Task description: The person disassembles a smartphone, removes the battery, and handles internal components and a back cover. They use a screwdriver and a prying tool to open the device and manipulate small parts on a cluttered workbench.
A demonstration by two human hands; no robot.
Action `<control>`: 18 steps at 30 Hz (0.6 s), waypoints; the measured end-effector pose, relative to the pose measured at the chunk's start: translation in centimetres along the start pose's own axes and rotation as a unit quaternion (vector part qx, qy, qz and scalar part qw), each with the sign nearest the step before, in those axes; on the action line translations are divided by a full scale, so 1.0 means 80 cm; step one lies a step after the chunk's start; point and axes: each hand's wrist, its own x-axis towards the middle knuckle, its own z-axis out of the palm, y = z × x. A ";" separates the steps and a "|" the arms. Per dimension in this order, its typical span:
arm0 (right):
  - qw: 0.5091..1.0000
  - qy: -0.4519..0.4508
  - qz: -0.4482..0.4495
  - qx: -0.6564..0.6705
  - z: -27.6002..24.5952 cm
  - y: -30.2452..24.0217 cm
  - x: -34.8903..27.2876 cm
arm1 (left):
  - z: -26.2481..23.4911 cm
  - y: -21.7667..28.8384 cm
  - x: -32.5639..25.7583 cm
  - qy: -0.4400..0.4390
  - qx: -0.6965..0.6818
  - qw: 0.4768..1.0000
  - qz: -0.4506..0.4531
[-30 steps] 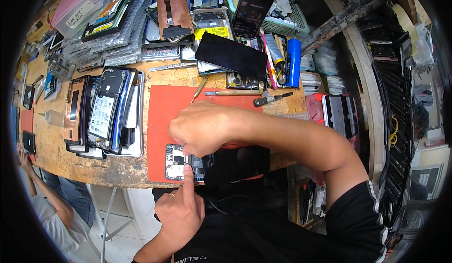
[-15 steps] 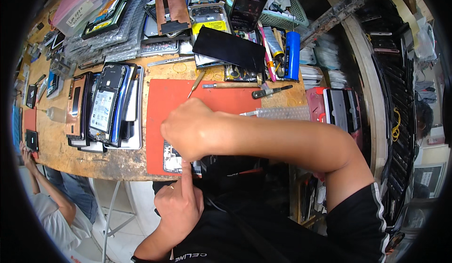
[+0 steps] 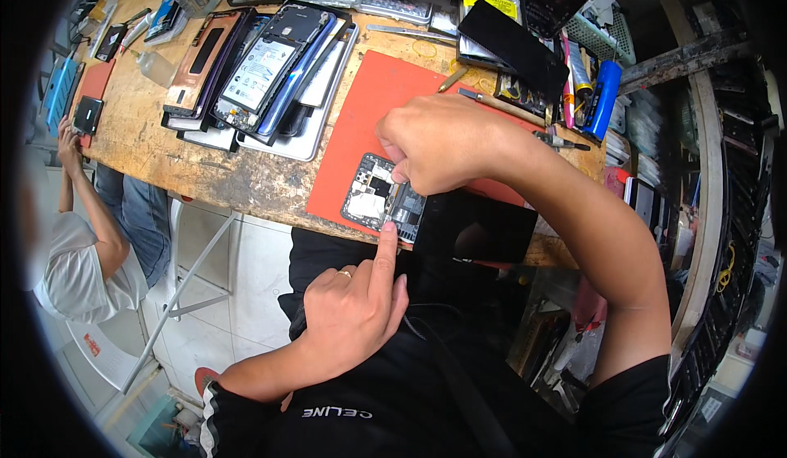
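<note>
An opened phone (image 3: 384,198) is laid on the near edge of an orange mat (image 3: 369,122), its back cover off so that the boards and metal shields inside are exposed. The phone's near end is touched by the left hand (image 3: 354,310) — only the index finger is stretched out, its tip set on the lower rim, while the other fingers are curled into the palm; a ring is worn on one of them. The right hand (image 3: 438,142) is held over the phone's right side, its fingers bent downward and pinched together at the frame. Whether anything small is gripped between them cannot be told, since the fingertips are hidden by the knuckles.

Just right of the phone, partly off the mat, a black screen panel (image 3: 475,228) is laid flat. Beyond the mat's far edge a thin tool (image 3: 500,107) and a screwdriver (image 3: 561,140) are placed, and a blue cylinder (image 3: 605,99) stands farther right. To the mat's left, a stack of opened phones (image 3: 262,72) is spread across the wooden bench (image 3: 164,142). At the bench's far left another person (image 3: 90,245) in a grey shirt is seated.
</note>
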 end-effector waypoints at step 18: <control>1.000 0.007 -0.029 0.009 0.001 0.008 -0.005 | 0.008 -0.007 0.007 0.036 -0.092 0.993 -0.069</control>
